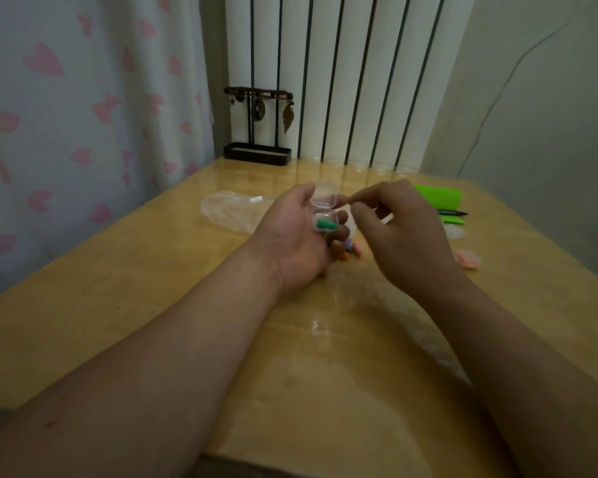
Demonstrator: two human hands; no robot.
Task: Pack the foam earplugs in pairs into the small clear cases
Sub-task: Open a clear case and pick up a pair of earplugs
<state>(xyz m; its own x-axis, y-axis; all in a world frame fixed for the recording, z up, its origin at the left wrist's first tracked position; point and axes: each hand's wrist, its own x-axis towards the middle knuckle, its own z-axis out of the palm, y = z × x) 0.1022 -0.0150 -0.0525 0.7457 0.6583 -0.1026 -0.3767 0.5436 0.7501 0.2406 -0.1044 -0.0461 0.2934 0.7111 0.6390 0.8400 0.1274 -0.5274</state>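
Spreading across most of the view, the wooden table (152, 288) carries a crumpled clear plastic bag (227, 210) at the far middle, a bright green case (439, 196) at the far right and a few loose earplugs (354, 250) just under the hands. Above it, the left hand (297, 243) lies palm up and cradles the small clear case (324, 219), lid swung open, between thumb and fingers, with a green earplug (326, 224) lying in the tray (whether a second sits beneath it cannot be told). The right hand (404, 229) hovers just beside the lid with thumb and forefinger pinched together; nothing can be seen between them, so what, if anything, they hold is unclear. Judging by the material, the foam plugs are feather-light, soft and springy, best pinched mid-body and pressed in gently. The case looks stiff, slick and light, so it is best held by its side walls, and the lid's thin hinge probably wants a careful press at the front edge.
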